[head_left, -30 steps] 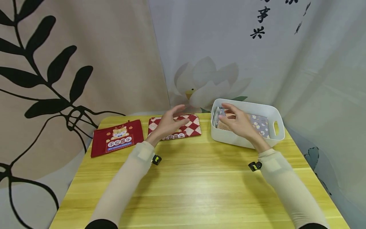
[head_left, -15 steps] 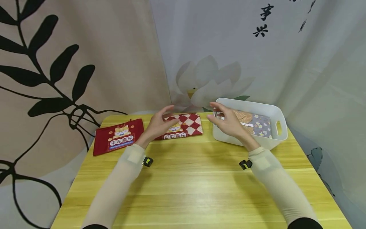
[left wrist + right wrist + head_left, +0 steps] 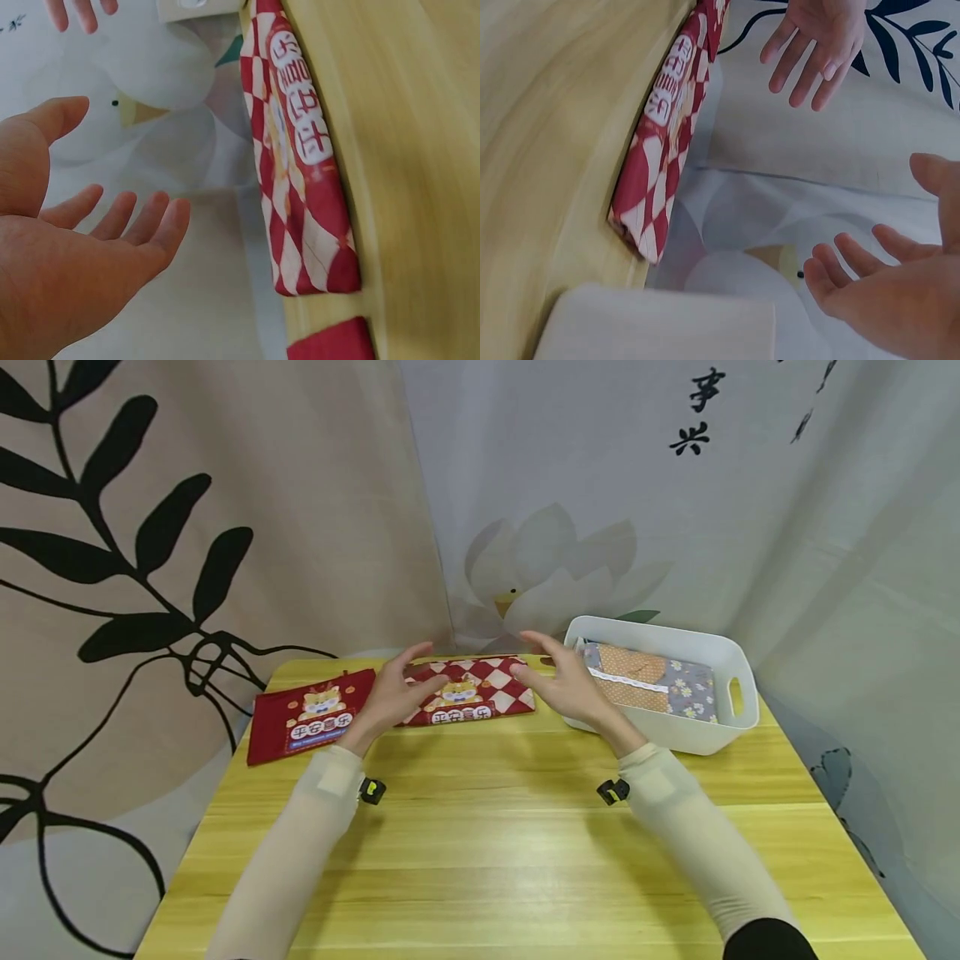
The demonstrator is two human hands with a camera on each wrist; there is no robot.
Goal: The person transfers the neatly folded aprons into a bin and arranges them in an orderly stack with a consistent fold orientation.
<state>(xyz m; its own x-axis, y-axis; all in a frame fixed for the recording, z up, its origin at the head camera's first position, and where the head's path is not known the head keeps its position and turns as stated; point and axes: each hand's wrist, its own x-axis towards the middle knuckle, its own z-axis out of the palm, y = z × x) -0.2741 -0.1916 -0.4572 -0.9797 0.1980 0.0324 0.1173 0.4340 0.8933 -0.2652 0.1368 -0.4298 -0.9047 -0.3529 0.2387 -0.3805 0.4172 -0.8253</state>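
A red-and-cream checked fabric pouch [image 3: 491, 685] with a cartoon animal and white lettering lies near the table's back edge. My left hand [image 3: 393, 693] is over its left end, fingers parted and holding nothing. Over its right end is my right hand [image 3: 566, 685], also bare, thumb apart from the fingers. Left of it lies a plain red pouch [image 3: 300, 718] with a similar print, partly overlapped by my left hand in the head view. In the left wrist view the checked pouch [image 3: 300, 172] stands clear of my left hand [image 3: 90, 247]; the right wrist view shows my right hand [image 3: 892, 270] away from it.
A white plastic basket [image 3: 675, 739] with handle cutouts stands at the back right. Inside are folded fabric items, among them an orange dotted and grey floral pouch [image 3: 686, 689]. A printed curtain [image 3: 337, 510] hangs behind the wooden table [image 3: 480, 860].
Both hands have moved left; the right hand has come away from over the basket to the checked pouch's right end. The view has shifted slightly. The pouches and basket stay in place.
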